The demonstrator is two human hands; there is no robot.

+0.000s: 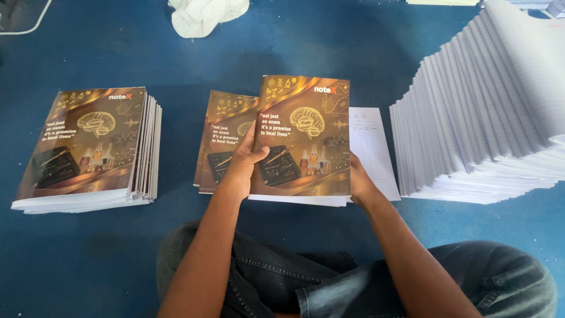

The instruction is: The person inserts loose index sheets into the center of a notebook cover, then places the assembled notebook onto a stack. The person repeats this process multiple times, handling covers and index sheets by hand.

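Observation:
I hold a brown notebook (306, 132) with a golden brain drawing on its cover, just above the blue floor in the middle of the view. My left hand (242, 162) grips its left edge with the thumb on the cover. My right hand (360, 182) holds its lower right corner from underneath. A thin pile of the same brown covers (222, 138) lies just left of it, partly hidden by the notebook. Under the notebook's right side lies a white ruled sheet (372, 147).
A stack of finished notebooks (88, 147) sits at the left. A tall slanting stack of white ruled paper blocks (482, 112) fills the right. A crumpled white cloth (203, 16) lies at the top. My legs in dark jeans (329, 282) are crossed below.

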